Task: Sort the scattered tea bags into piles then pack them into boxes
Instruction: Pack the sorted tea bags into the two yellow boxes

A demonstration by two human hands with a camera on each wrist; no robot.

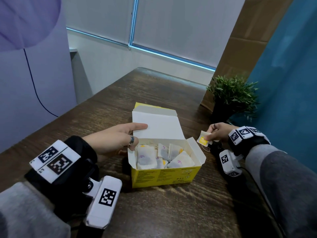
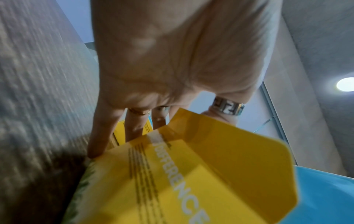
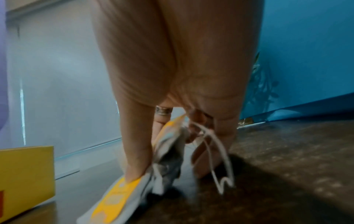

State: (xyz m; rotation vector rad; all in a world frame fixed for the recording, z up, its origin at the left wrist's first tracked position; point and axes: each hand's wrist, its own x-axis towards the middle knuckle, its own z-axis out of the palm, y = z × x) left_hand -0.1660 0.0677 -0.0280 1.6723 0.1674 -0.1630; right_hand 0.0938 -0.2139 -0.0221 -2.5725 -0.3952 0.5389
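Note:
An open yellow tea box [image 1: 164,176] stands mid-table, its white-lined lid [image 1: 157,126] tipped back. Several tea bags [image 1: 163,156] with purple or yellow marks lie inside. My left hand [image 1: 137,137] is at the box's left end, index finger straight along the lid and thumb at the side flap. In the left wrist view the hand's [image 2: 159,121] straight fingers reach down beside the yellow flap [image 2: 229,151]. To the right of the box, just above the table, my right hand [image 1: 210,133] pinches a small bunch of tea bags [image 1: 203,140] with a yellow tag [image 3: 118,191] and loose strings [image 3: 220,159].
The dark wooden table [image 1: 171,212] runs away from me. A potted green plant [image 1: 231,97] stands at the right, behind my right hand, against a blue panel [image 1: 291,83]. A purple lamp shade with a dark cord [image 1: 30,74] hangs at the left.

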